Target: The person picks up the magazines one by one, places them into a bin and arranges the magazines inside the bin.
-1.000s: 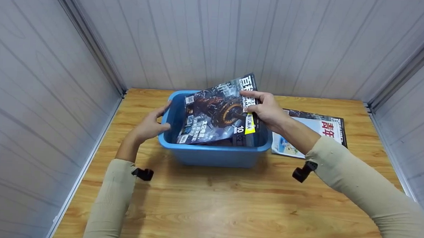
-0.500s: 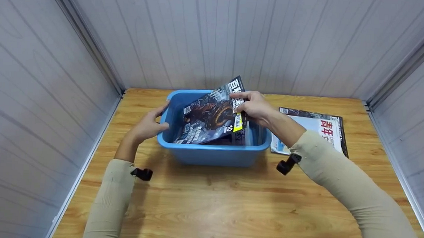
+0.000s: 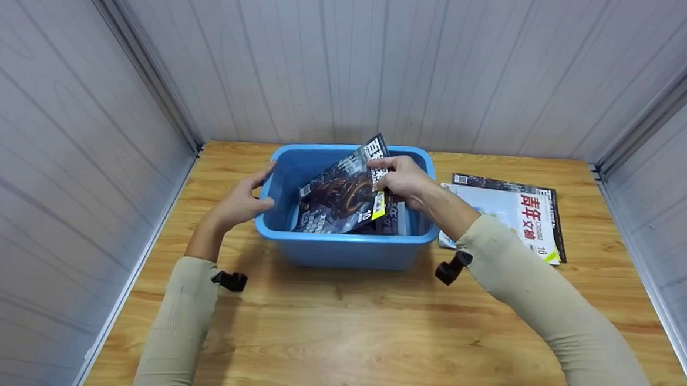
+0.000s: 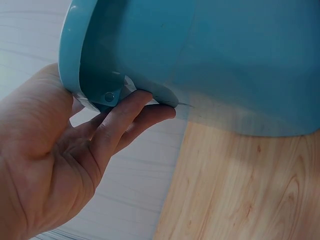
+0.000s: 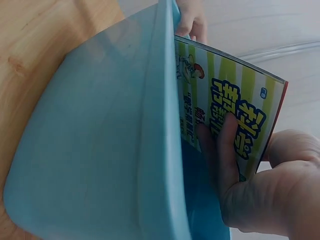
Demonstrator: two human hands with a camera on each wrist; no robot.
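Wooden tabletop (image 3: 371, 335) between pale panel walls, head view: right hand (image 3: 406, 181) pinches a dark magazine (image 3: 343, 196) tilted inside the blue bin (image 3: 346, 249); more magazines (image 3: 513, 216) lie beyond that grip; left wrist view: left hand (image 4: 55, 165) touches the bin's rim, fingers nearly straight; right wrist view: fingers (image 5: 227, 150) clamp the magazine's back cover.

The right hand (image 5: 260, 185) is gripping a magazine (image 5: 225, 105) (yellow-green striped cover facing the camera), fingers pressing its face. The magazine is standing just inside the blue bin (image 5: 100, 150), whose wall is filling the left.
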